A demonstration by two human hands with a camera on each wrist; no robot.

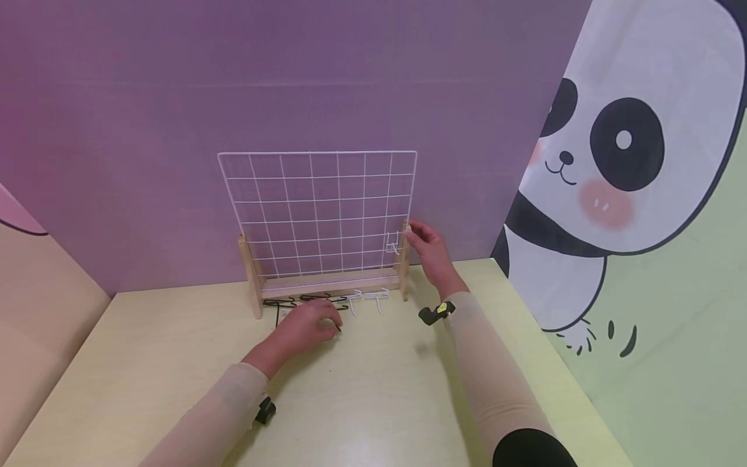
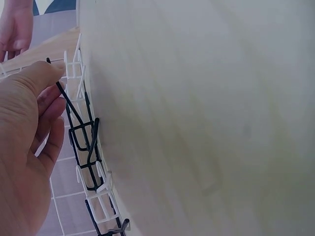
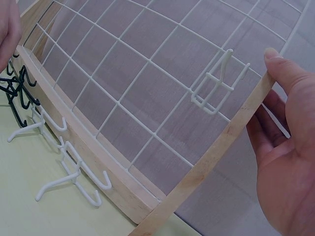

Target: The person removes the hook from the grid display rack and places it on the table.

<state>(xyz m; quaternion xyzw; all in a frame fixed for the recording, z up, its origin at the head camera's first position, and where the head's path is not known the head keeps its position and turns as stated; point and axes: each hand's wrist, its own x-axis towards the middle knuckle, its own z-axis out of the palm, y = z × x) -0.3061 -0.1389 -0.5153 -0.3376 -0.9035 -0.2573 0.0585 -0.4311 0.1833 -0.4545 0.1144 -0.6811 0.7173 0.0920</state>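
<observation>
My left hand pinches the prong of a black wire hook between thumb and fingers, low in front of the rack. My right hand holds the top of the rack's right wooden upright, thumb in front and fingers behind. The rack carries a white wire grid. One white hook hangs on the grid near that upright. On the table along the wooden base lie two white hooks on the right and several black hooks nearer my left hand, partly hidden by it in the head view.
The rack's wooden base stands near the back edge of the pale table. A purple wall rises behind it. A panda picture covers the wall to the right.
</observation>
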